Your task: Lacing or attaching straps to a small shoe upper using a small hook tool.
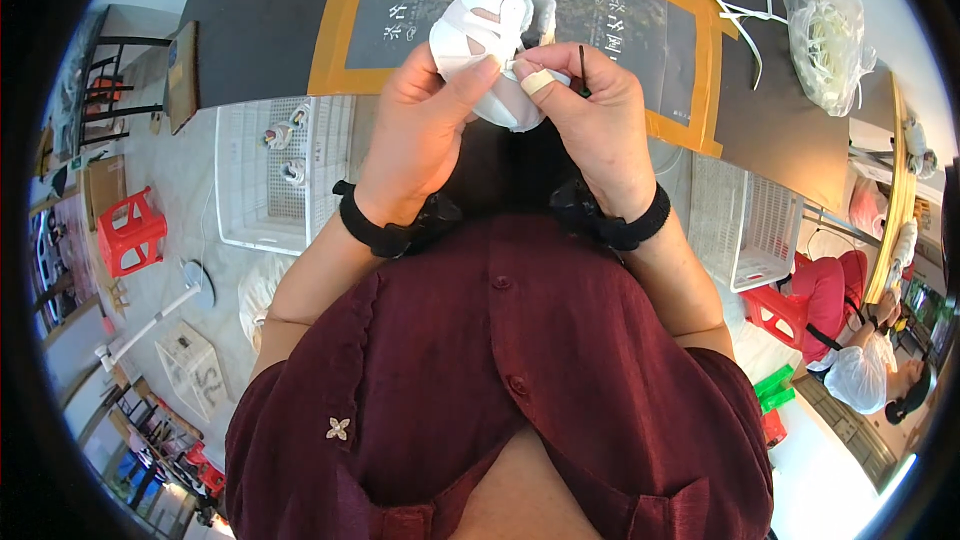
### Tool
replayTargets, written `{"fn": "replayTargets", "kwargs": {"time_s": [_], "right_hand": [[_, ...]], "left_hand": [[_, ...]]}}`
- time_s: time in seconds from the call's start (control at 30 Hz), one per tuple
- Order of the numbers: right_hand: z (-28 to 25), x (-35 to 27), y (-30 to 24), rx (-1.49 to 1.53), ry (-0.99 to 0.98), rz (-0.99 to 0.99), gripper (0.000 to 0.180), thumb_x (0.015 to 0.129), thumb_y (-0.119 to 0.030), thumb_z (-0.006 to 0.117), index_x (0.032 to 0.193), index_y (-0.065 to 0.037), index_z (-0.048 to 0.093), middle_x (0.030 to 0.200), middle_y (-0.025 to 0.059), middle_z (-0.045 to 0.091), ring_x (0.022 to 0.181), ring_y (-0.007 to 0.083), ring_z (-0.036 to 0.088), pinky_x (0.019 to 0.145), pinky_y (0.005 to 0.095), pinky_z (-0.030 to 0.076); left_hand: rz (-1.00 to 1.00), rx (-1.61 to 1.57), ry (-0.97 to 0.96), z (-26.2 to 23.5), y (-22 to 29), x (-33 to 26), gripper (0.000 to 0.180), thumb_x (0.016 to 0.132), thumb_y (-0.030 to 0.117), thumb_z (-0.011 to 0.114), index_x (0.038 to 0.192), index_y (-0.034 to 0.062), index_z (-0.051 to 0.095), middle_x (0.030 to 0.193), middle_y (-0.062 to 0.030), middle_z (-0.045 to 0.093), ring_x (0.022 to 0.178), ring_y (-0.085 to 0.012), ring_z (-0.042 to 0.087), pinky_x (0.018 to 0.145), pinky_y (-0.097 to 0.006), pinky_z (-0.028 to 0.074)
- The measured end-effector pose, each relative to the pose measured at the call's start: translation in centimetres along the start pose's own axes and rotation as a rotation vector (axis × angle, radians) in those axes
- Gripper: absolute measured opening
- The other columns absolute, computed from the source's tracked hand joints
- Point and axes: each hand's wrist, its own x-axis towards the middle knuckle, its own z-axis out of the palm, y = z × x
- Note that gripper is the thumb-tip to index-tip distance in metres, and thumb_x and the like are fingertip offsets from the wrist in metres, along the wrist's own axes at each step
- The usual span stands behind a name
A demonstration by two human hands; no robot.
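A small white shoe (pixel 478 25) with brown-red patches and a fluffy pale lining is held up over the near edge of the table. My left hand (pixel 425 110) grips its left side, thumb pressed on the upper. My right hand (pixel 600 115) pinches the edge of the shoe's opening, its thumb close to the left thumb. Tan tape (pixel 537 82) wraps the right thumb. A thin dark stick-like tool (pixel 583 65) pokes out between the right fingers; its tip is hidden. What exactly the right fingertips pinch is too small to tell.
The dark table (pixel 260 20) carries a taped sheet (pixel 395 0), loose white laces (pixel 735 12) and a clear bag of laces (pixel 828 35). White crates stand below, the left crate (pixel 262 210) holding small shoes. A red stool (pixel 132 230) is at left; another person (pixel 860 360) sits at right.
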Motion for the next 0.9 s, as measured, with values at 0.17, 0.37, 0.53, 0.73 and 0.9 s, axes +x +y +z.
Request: {"fn": "replayTargets", "kwargs": {"time_s": [0.17, 0.37, 0.53, 0.73, 0.9], "right_hand": [[0.1, -0.3, -0.3, -0.026, 0.020, -0.005, 0.014, 0.081, -0.008, 0.072, 0.095, -0.002, 0.070, 0.086, 0.0040, 0.066, 0.078, 0.0097, 0.060, 0.068, 0.0248, 0.049], [0.5, -0.5, 0.2, -0.030, 0.024, -0.032, 0.013, 0.081, -0.008, 0.071, 0.092, -0.001, 0.069, 0.085, 0.0048, 0.062, 0.075, 0.0108, 0.059, 0.066, 0.0252, 0.049], [0.6, -0.4, 0.3, -0.029, -0.004, -0.053, 0.012, 0.082, -0.008, 0.070, 0.092, -0.001, 0.068, 0.086, 0.0067, 0.062, 0.076, 0.0122, 0.060, 0.067, 0.0269, 0.050], [-1.4, -0.8, -2.9, -0.477, 0.053, -0.342, 0.017, 0.091, -0.014, 0.054, 0.102, -0.001, 0.049, 0.097, 0.0192, 0.056, 0.086, 0.0395, 0.058, 0.075, 0.0423, 0.049], [-1.8, -0.7, -5.0, -0.574, -0.012, -0.430, 0.012, 0.088, -0.010, 0.055, 0.099, -0.004, 0.054, 0.094, 0.0180, 0.057, 0.086, 0.0394, 0.058, 0.076, 0.0416, 0.048]], "left_hand": [[0.023, 0.003, 0.017, 0.4, -0.6, -0.5, 0.032, 0.092, 0.006, 0.063, 0.123, 0.0018, 0.055, 0.118, -0.0053, 0.062, 0.109, -0.0127, 0.058, 0.094, -0.029, 0.047], [0.075, 0.081, 0.033, 0.7, -0.6, -1.0, 0.037, 0.091, 0.003, 0.063, 0.126, 0.0017, 0.052, 0.120, -0.0046, 0.060, 0.109, -0.0112, 0.057, 0.094, -0.029, 0.046], [0.112, 0.160, 0.067, 0.7, -1.0, -1.1, 0.037, 0.090, -0.001, 0.061, 0.126, 0.0012, 0.051, 0.120, -0.0076, 0.060, 0.110, -0.0141, 0.057, 0.096, -0.031, 0.045], [0.202, 0.162, 0.093, 1.2, -0.9, -0.1, 0.035, 0.091, 0.002, 0.062, 0.124, 0.0006, 0.052, 0.117, -0.0053, 0.061, 0.105, -0.0107, 0.058, 0.091, -0.028, 0.047], [0.322, 0.178, 0.051, 1.4, -0.7, 2.3, 0.033, 0.091, 0.002, 0.062, 0.122, 0.0008, 0.053, 0.114, -0.0042, 0.061, 0.101, -0.0093, 0.058, 0.089, -0.028, 0.047]]}}
